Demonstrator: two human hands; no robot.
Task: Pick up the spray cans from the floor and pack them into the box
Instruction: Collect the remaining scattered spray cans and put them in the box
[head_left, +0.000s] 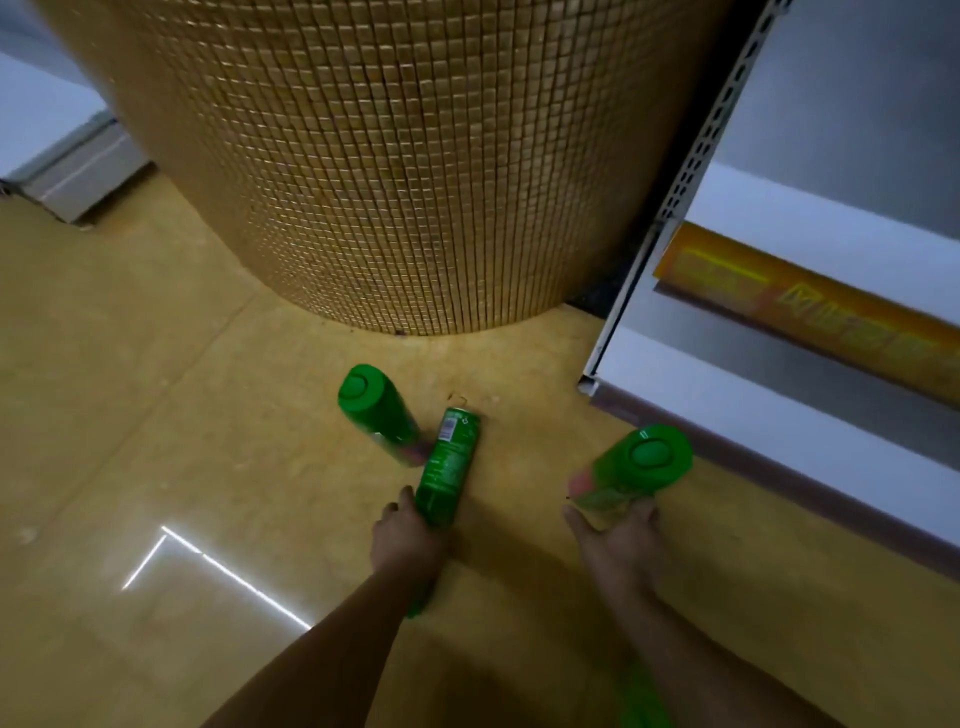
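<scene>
My left hand (405, 540) is closing its grip round the lying can (447, 467), long axis running away from me toward the pillar (395, 156). Right hand (618, 540) is gripping the capped can (634, 467). The third can (379, 410) is lying on the floor (156, 415) just beyond, nearer my left. No box showing.

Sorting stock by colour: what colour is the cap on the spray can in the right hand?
Green, like its body; the head view shows the spray can's round cap clearly.

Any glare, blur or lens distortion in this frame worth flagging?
Head view: dim, yellowish light; a bright white reflection streaks the glossy tan floor at lower left; the green spray can in the right hand is motion-blurred, its label unreadable; wide-angle bending curves the gold mosaic-tiled column and the white metal shelf upright.
</scene>
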